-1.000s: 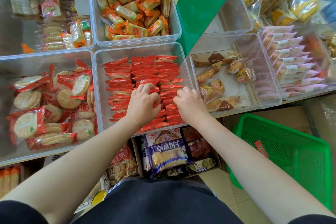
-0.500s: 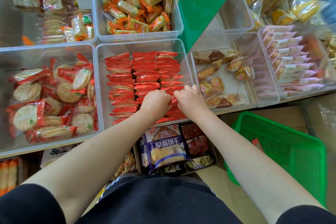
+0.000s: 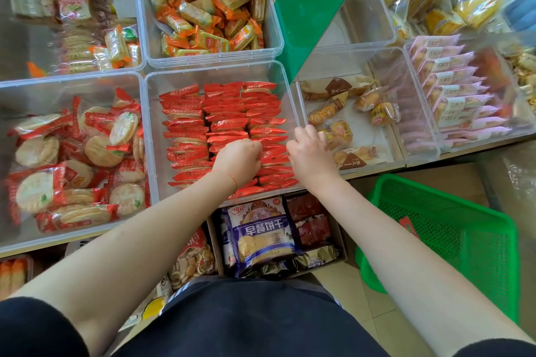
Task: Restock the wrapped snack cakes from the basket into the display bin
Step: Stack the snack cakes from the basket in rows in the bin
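The clear display bin (image 3: 150, 124) in the middle holds red-wrapped snack cakes (image 3: 223, 113) standing in three tidy rows. My left hand (image 3: 239, 161) lies on the near part of the middle row, fingers curled down between the packets and pinching them. My right hand (image 3: 310, 153) hovers over the bin's right wall with its fingers curled, and I see nothing in it. The green basket (image 3: 481, 255) stands on the floor at lower right with one red packet (image 3: 407, 224) lying inside.
Clear bins surround the display bin: round rice crackers (image 3: 72, 159) left, orange packets (image 3: 208, 6) behind, small buns (image 3: 348, 113) right, pink packs (image 3: 452, 87) far right. A green carton (image 3: 310, 0) leans behind. Boxes of biscuit packs (image 3: 261, 235) sit below the shelf edge.
My left hand has slid right along the rows and closed into the packets. My right hand has drawn out of the cakes and shifted right to the bin's wall.
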Demonstrator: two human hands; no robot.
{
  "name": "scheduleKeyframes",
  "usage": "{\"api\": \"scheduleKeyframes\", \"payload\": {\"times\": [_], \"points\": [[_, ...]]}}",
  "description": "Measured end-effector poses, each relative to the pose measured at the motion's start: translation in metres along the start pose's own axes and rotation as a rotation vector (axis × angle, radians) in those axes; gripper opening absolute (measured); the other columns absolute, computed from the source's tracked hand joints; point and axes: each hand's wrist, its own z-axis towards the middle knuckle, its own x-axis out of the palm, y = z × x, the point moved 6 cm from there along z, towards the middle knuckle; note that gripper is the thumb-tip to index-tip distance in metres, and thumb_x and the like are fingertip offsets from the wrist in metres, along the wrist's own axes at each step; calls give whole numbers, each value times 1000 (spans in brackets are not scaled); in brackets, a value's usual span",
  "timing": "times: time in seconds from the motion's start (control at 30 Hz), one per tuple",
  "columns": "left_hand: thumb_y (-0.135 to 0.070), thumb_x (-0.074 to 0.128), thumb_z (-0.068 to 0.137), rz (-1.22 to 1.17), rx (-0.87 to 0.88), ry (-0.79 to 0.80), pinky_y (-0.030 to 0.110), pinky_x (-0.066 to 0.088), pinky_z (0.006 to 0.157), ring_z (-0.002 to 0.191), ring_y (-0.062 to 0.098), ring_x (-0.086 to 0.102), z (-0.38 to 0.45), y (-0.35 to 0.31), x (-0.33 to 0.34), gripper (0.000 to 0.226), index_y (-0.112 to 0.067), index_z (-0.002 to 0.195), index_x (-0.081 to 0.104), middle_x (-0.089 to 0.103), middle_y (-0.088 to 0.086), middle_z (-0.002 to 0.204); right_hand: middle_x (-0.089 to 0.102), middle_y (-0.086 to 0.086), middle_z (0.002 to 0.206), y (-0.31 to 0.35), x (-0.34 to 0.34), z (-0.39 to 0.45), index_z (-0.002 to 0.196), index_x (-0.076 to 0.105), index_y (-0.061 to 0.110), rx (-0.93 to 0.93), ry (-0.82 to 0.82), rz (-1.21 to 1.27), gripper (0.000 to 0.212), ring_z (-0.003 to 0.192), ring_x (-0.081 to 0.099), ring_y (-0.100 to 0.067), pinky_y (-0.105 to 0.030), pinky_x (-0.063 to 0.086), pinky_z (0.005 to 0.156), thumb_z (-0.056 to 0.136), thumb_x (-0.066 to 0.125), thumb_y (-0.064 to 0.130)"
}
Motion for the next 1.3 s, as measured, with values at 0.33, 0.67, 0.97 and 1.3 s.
{"api": "scheduleKeyframes", "payload": {"times": [0.33,0.67,0.97,1.3], "points": [[-35,56,92,40,94,-29,29,46,65,90,20,63,-15,-8,5,20,-24,97,71,63,-3,100,61,-5,105,23,18,4,97,70,9,-146,215,-102,24,110,43,-29,-39,30,91,88,50,-1],[-38,56,94,111,37,37,34,55,70,92,19,63,-11,-6,10,22,-23,100,72,61,-4,104,57,-10,100,14,9,-3,75,67,6,-145,88,-171,16,96,46,-31,-38,35,78,74,60,-8],[-38,53,95,60,-7,91,35,53,75,98,22,61,-10,0,14,24,-27,101,73,66,-1,105,60,-4,103,34,8,4,95,68,14,-218,251,-106,19,105,50,-27,-37,33,88,88,53,4],[-43,61,87,-27,67,100,31,51,69,92,18,62,-20,-9,14,19,-26,96,67,65,-5,98,65,-2,106,36,21,6,99,63,20,-168,461,-112,20,104,60,-24,-35,35,96,91,52,5]]}}
